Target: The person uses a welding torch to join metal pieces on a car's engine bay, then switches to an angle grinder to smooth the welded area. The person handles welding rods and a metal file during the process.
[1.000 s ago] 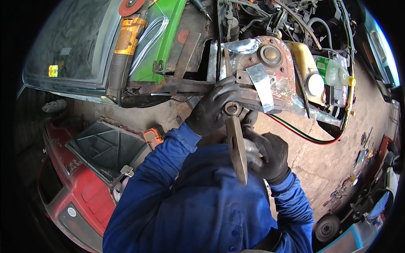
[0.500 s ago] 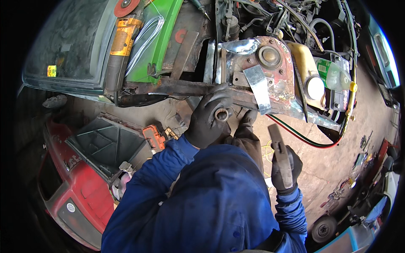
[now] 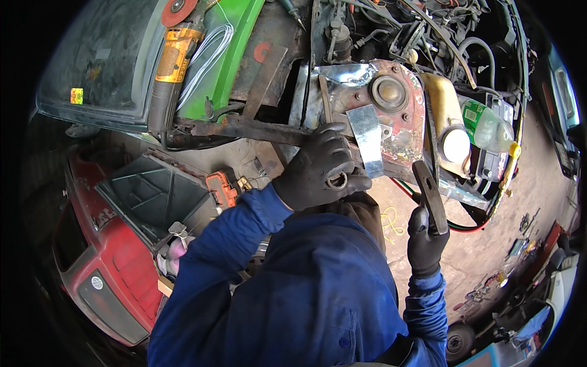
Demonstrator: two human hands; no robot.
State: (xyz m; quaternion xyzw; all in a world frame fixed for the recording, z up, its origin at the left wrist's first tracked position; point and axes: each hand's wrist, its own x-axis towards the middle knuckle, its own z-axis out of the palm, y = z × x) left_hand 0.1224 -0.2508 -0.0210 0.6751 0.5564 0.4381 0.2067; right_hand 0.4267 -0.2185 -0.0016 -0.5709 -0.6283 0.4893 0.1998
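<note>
My left hand (image 3: 318,165), in a dark glove, is closed round a metal tube; only its round, hollow-looking end (image 3: 336,180) shows. That hand is beside the rusty rail (image 3: 263,129) of the car body, its fingers near the bright sheet-metal piece (image 3: 366,137). My right hand (image 3: 426,244), also gloved, grips a hammer (image 3: 431,199) whose long worn head points up; its handle is mostly hidden by the head and the hand. The hammer is raised to the right of the left hand, apart from the tube. Beyond them is a reddish strut tower (image 3: 409,122) with a round centre.
An angle grinder (image 3: 171,67) and a wire coil (image 3: 211,58) rest at the upper left by a green panel (image 3: 241,37). A yellowed reservoir (image 3: 437,101) and a plastic bottle (image 3: 487,125) stand right of the tower. An orange tool (image 3: 221,189) lies on the floor.
My right hand has lifted the hammer up and slightly right, closer to the car body. My left hand with the tube has shifted a little right and nearer to me.
</note>
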